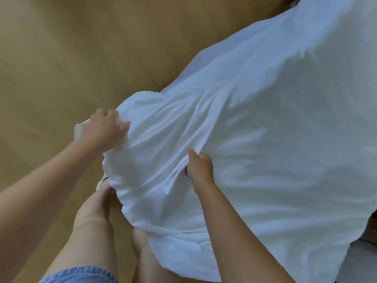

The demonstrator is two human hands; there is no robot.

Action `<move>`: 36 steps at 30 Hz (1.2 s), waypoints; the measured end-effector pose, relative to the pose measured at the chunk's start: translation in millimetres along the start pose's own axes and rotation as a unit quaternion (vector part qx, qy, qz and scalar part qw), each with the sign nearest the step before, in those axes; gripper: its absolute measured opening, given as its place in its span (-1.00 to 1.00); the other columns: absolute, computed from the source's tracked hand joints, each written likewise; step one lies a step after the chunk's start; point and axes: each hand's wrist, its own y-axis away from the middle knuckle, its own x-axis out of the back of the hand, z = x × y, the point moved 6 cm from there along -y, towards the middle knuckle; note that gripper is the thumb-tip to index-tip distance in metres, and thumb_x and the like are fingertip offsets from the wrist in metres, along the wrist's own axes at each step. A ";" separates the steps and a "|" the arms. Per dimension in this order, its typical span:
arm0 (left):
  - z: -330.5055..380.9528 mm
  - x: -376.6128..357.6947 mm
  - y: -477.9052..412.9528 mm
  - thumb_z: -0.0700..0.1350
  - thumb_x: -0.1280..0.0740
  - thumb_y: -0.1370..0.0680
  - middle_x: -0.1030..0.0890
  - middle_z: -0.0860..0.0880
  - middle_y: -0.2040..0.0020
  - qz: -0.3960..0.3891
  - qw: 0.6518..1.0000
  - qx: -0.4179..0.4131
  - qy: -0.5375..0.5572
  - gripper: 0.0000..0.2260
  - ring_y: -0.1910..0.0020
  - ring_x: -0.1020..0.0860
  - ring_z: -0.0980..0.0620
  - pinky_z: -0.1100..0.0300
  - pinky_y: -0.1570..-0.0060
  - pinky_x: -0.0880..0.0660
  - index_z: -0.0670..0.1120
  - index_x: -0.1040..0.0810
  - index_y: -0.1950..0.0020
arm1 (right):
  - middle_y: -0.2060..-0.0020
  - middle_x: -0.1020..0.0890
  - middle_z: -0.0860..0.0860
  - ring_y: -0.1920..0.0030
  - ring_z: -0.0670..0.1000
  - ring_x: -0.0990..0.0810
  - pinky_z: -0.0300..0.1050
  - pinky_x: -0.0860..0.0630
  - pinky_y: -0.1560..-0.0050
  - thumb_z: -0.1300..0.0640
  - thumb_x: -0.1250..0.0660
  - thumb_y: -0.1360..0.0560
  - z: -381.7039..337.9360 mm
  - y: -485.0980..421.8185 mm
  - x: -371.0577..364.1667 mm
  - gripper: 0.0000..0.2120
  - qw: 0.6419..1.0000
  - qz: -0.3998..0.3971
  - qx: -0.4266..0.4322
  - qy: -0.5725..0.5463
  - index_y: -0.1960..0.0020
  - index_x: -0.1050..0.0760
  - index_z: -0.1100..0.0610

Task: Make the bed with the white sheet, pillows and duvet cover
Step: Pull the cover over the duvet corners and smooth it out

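Note:
A large white duvet cover (pixel 275 119) spreads from the centre to the right and top of the head view, bulging and creased at its near corner. My left hand (pixel 104 129) grips that bunched corner at the left, fingers curled into the cloth. A fold of the same fabric is pinched by my right hand (pixel 199 168) lower down, near the middle, and creases run out from the pinch. The image is blurred. The bed itself, the sheet and the pillows are hidden or out of view.
Tan flooring (pixel 71 58) fills the left and top. My bare legs (pixel 95 221) in denim shorts (pixel 79 275) stand below the fabric, with a white shoe partly showing by the cloth's edge. A dark object (pixel 370 231) shows at the right edge.

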 end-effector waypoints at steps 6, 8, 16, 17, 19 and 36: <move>83.8 -4.6 -1.2 0.38 -0.24 -0.43 -0.41 -0.17 -0.36 0.017 0.980 -0.192 0.056 -0.23 -0.31 -0.38 -0.18 -0.06 -0.23 -0.31 -0.13 -0.26 -0.44 | 0.35 -0.51 0.07 0.29 0.07 -0.50 0.03 -0.49 0.12 -0.03 -0.15 -0.60 -22.6 10.9 9.8 -0.62 0.990 -0.075 0.102 0.057 0.29 -0.43 0.16; 117.0 -12.2 3.8 0.36 -0.19 -0.47 -0.52 -0.19 -0.17 -0.019 0.980 -0.196 0.037 -0.38 -0.10 -0.48 -0.18 0.03 0.02 -0.36 -0.18 -0.38 -0.19 | 0.45 -0.43 0.03 0.40 -0.01 -0.41 -0.09 -0.40 0.27 -0.06 -0.14 -0.61 -22.3 25.0 26.6 -0.58 0.989 -0.065 0.130 0.026 0.34 -0.37 0.15; 109.1 16.9 10.4 0.35 -0.24 -0.45 -0.43 0.02 0.42 -0.032 0.977 -0.191 0.091 -0.48 0.38 -0.43 -0.02 0.14 0.39 -0.24 -0.11 -0.39 0.34 | 0.46 -0.37 0.12 0.39 0.05 -0.39 -0.08 -0.35 0.31 0.00 -0.13 -0.62 -13.9 40.0 41.8 -0.58 0.991 0.052 0.116 -0.044 0.34 -0.32 0.21; 88.8 29.8 1.3 0.39 -0.26 -0.41 -0.45 -0.01 0.46 -0.023 0.980 -0.162 0.115 -0.43 0.44 -0.43 -0.02 0.16 0.44 -0.25 -0.13 -0.41 0.39 | 0.45 -0.36 0.15 0.38 0.06 -0.37 -0.08 -0.32 0.31 0.02 -0.14 -0.62 -9.5 40.4 49.0 -0.58 0.988 0.084 0.121 -0.055 0.35 -0.31 0.21; 55.2 43.2 -13.0 0.43 -0.25 -0.35 -0.48 -0.07 0.45 -0.026 0.987 -0.098 0.127 -0.39 0.45 -0.44 -0.05 0.18 0.45 -0.30 -0.15 -0.44 0.40 | 0.46 -0.34 0.15 0.39 0.06 -0.34 -0.09 -0.29 0.32 0.05 -0.16 -0.61 6.6 38.4 64.3 -0.58 0.981 0.128 0.122 -0.076 0.37 -0.29 0.22; -5.9 -76.1 111.2 0.06 -0.37 -0.50 -0.11 -0.23 -0.49 0.104 0.978 -0.103 0.152 -0.27 -0.47 -0.08 -0.17 -0.05 -0.42 -0.04 -0.16 -0.10 -0.53 | -0.05 -0.63 0.16 -0.11 0.16 -0.57 0.01 -0.47 -0.17 -0.02 -0.16 -0.59 80.7 19.0 -46.4 -0.65 0.994 -0.102 -0.031 0.023 -0.11 -0.55 0.23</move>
